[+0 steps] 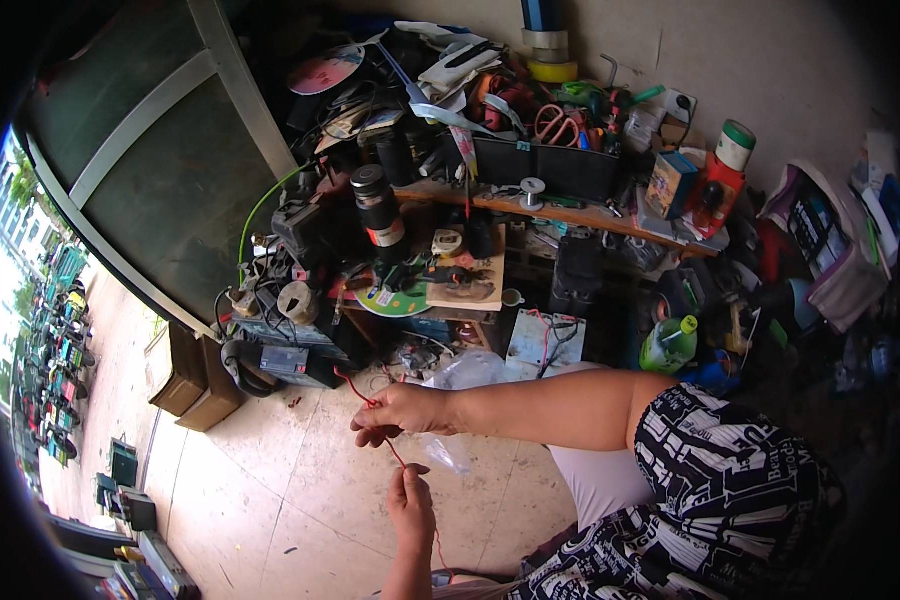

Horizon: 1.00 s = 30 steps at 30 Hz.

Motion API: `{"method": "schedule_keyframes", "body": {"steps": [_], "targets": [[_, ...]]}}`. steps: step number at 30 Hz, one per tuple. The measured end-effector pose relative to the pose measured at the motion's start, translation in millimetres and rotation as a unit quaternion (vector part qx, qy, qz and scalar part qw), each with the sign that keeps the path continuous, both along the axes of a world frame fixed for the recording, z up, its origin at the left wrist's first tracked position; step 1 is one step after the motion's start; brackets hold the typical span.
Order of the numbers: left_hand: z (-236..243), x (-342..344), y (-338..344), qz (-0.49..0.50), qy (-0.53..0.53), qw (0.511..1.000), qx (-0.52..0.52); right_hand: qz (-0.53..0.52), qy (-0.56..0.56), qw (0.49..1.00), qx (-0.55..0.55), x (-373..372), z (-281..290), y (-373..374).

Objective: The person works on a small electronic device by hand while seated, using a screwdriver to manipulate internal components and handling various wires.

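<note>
My right hand grips a thin red wire in the middle of the view, and a short kinked length of the wire rises above my fingers. Below it, my left hand pinches the same wire, which trails down past that hand to the lower edge. A crumpled clear plastic bag lies behind my right forearm and shows again beneath it. A pale blue metal box with red and black leads stands just beyond that forearm.
A cluttered bench and shelf hold tools, cylinders and a spool. A green bottle is at right. Cardboard boxes stand left on the tiled floor, beside a glazed door. Parked two-wheelers show outside.
</note>
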<state>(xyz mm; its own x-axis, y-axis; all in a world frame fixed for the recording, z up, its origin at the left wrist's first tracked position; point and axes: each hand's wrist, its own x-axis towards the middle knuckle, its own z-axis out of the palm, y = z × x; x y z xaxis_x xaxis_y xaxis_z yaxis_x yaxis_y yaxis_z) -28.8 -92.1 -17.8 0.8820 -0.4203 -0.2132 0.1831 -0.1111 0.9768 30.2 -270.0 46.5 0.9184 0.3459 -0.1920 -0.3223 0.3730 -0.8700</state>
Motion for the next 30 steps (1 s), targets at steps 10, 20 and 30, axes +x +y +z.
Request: {"method": "schedule_keyframes", "body": {"steps": [10,20,30], "targets": [[-2,5,-2,0.011,-0.022,0.999,0.024,-0.050,-0.141,0.974,-0.171,14,-16,-1],[-12,-2,-5,0.029,-0.012,0.996,0.086,-0.164,-0.136,0.950,-0.227,12,-14,-5],[-15,29,2,-0.050,-0.169,0.967,0.181,-0.224,-0.086,0.914,-0.326,18,-32,-16]]}}
